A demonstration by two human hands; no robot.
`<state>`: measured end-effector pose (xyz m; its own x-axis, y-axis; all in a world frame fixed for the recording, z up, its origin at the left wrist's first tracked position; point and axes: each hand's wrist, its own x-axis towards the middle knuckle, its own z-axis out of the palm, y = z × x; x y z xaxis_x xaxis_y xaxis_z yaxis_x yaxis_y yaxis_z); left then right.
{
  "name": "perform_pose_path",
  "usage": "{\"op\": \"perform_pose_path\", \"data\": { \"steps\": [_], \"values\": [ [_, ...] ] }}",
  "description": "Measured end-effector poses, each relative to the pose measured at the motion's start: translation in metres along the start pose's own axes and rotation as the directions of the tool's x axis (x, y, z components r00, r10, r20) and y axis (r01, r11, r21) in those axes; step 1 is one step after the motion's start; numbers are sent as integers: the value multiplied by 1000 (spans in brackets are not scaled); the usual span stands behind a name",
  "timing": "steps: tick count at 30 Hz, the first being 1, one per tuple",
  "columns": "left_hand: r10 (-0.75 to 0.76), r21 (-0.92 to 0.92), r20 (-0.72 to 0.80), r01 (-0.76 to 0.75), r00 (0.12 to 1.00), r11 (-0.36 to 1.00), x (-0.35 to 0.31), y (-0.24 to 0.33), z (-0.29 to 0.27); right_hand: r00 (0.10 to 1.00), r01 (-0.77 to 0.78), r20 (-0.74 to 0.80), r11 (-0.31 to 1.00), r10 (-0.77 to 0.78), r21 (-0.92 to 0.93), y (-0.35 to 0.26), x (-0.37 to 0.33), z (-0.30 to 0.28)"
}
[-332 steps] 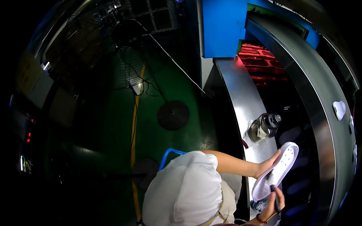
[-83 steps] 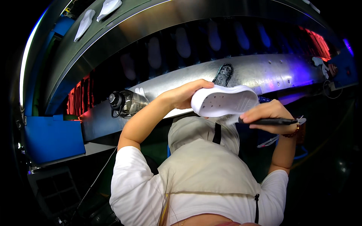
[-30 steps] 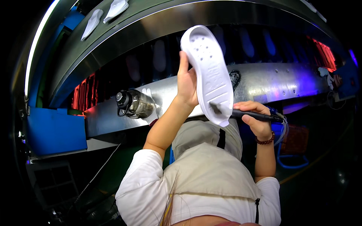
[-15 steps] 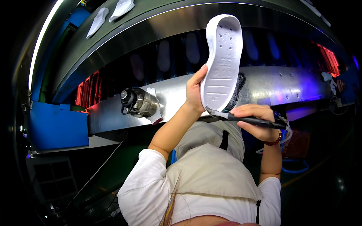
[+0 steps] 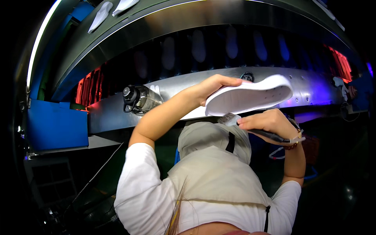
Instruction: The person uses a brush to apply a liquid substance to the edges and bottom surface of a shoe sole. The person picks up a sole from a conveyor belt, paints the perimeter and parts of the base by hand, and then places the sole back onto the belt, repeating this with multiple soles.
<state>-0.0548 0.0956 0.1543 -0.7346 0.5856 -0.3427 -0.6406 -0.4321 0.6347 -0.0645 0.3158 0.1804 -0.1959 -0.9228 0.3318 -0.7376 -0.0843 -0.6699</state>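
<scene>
A white shoe sole (image 5: 254, 97) is tipped on its side in front of me, its hollow inner face toward me and its small holes at the right end. My left hand (image 5: 217, 87) grips it from the upper left, with fingers over the far rim. In my right hand (image 5: 270, 122) is a brush (image 5: 230, 118) with a dark handle, closed between fingers and thumb. Its pale bristles are just below the sole's left part, close to the lower rim; whether they touch it I cannot tell. A dark patterned object (image 5: 247, 76) shows partly behind the sole.
On the metal ledge (image 5: 184, 89) a clear bottle with a black lid (image 5: 141, 100) stands at the left. Beyond runs a belt (image 5: 78, 41) carrying white soles (image 5: 100, 17). A blue box (image 5: 58, 127) is at left, and red strips (image 5: 91, 88) hang behind. White cloth (image 5: 340, 87) lies far right.
My left hand has turned the sole from upright to nearly sideways and lowered it, its holed end swinging right. The brush has shifted slightly right; its bristles now show more fully.
</scene>
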Motion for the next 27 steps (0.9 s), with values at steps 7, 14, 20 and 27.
{"op": "perform_pose_path", "data": {
  "steps": [7,14,20,27],
  "values": [
    [-164,278,-98,185,982,943,-2,0,-1,977,-168,125,985,173,-43,-2,-8,-19],
    [-114,305,-84,134,990,943,-8,0,0,984,-177,32,983,176,54,19,-22,-32],
    [-31,-215,-71,15,997,976,0,-33,-29,857,-434,-16,739,514,515,12,-22,-18],
    [24,-415,35,-8,999,910,8,-38,-27,385,-458,-671,762,634,457,76,-37,-12]
  ]
}}
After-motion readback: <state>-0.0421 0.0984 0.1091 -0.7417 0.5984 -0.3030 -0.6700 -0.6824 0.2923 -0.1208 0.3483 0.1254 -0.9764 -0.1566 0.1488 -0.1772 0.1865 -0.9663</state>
